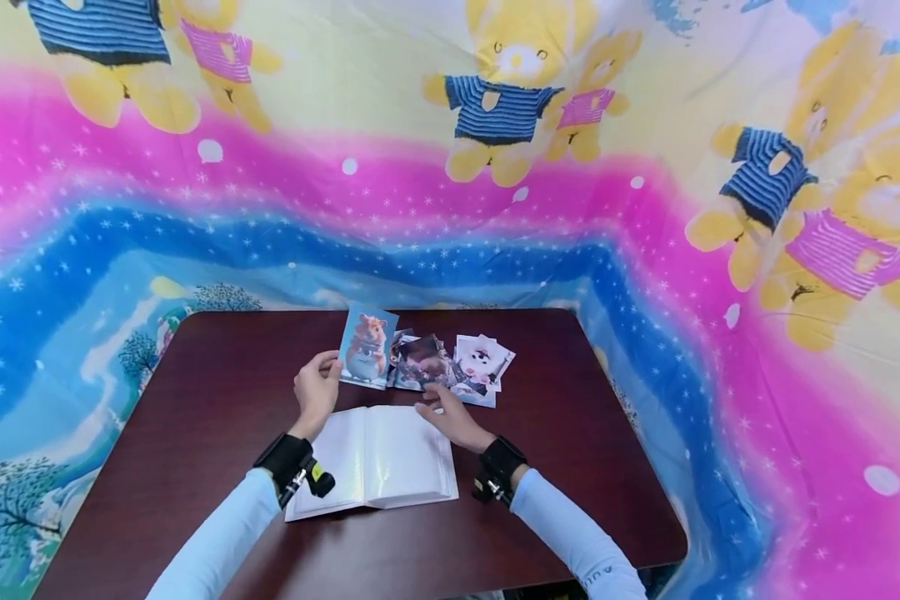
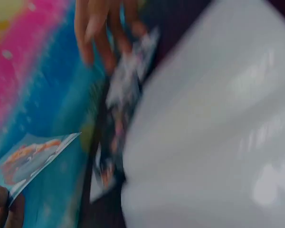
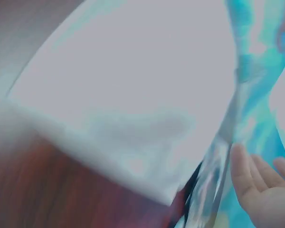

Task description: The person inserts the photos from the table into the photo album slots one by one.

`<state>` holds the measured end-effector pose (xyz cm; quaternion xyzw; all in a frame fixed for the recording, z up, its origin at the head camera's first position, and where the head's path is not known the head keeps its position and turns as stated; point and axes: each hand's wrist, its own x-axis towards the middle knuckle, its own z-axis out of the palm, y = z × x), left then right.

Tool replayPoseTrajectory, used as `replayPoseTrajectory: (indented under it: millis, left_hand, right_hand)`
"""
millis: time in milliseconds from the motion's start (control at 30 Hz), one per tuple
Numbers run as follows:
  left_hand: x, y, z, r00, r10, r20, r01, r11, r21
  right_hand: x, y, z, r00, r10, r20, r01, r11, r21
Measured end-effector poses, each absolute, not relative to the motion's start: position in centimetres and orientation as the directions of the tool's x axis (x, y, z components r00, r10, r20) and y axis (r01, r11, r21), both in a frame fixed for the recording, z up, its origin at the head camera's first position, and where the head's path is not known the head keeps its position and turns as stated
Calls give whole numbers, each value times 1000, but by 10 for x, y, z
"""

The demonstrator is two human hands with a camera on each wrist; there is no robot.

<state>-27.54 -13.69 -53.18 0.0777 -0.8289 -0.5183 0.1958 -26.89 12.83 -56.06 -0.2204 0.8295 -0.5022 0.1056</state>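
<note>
My left hand [image 1: 318,390] pinches a picture card [image 1: 367,350] by its left edge and holds it up; the card shows an orange hamster on light blue. The same card [image 2: 31,159] appears at the lower left of the left wrist view. My right hand [image 1: 456,419] is above the right page of an open white album [image 1: 408,454], its fingers spread and holding nothing. In the right wrist view that hand [image 3: 268,192] shows straight, relaxed fingers beside the album page [image 3: 133,80].
Behind the album lies a pile of dark picture cards [image 1: 422,364], with a lighter group of cards [image 1: 483,364] to its right. All rest on a dark brown table [image 1: 217,400]. A cartoon-bear curtain [image 1: 390,200] hangs around the table's back and sides.
</note>
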Motion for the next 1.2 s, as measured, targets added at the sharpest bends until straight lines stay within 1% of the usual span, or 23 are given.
replayPoseTrajectory:
  millis: [67, 133, 200, 267, 333, 433, 533, 633, 733, 800, 933, 1033, 1100, 1200]
  left_hand:
    - [-261, -127, -527, -915, -351, 199, 49, 393, 918]
    - [-247, -118, -525, -925, -340, 170, 49, 338, 940]
    - [-235, -112, -525, -937, -305, 171, 70, 316, 946]
    - [-226, -108, -527, -946, -253, 202, 112, 328, 938]
    - [-218, -108, -531, -952, -190, 238, 153, 378, 913]
    - [-212, -111, -536, -963, -112, 246, 179, 420, 890]
    - [-211, -115, -540, -979, -62, 195, 155, 397, 905]
    - [-212, -117, -543, -987, -29, 159, 136, 382, 914]
    - [-211, -117, -547, -986, -2, 169, 155, 386, 910]
    - [-210, -116, -550, -985, 3, 170, 158, 390, 907]
    - [-206, -111, -554, -981, 9, 194, 180, 409, 895]
    - [-206, -107, -559, -974, 17, 226, 209, 456, 865]
    - [-206, -105, -564, -962, 39, 269, 251, 511, 822]
    - [-208, -104, -572, -928, 108, 356, 342, 624, 703]
  right_hand:
    - [-270, 116, -552, -894, -448, -10, -114, 249, -962]
    - [-271, 108, -546, -904, -425, -49, -5, 125, -992]
    - [-272, 104, -540, -912, -407, -57, 41, 48, -998]
    - [-273, 103, -539, -916, -398, -56, 52, 19, -998]
    - [-273, 106, -538, -915, -399, -57, 54, 18, -998]
    - [-270, 110, -544, -909, -413, -62, 43, 54, -998]
    - [-262, 113, -552, -899, -430, -85, 46, 99, -994]
    - [-254, 116, -560, -874, -470, -122, 46, 171, -984]
    - [-248, 119, -566, -842, -515, -159, 44, 228, -973]
    - [-249, 121, -567, -833, -529, -161, 40, 233, -972]
    - [-262, 124, -564, -875, -465, -137, 42, 209, -977]
    - [-276, 128, -557, -906, -409, -110, 33, 191, -981]
    - [-286, 131, -553, -919, -383, -89, 26, 169, -985]
    - [-299, 135, -546, -946, -318, -64, 23, 131, -991]
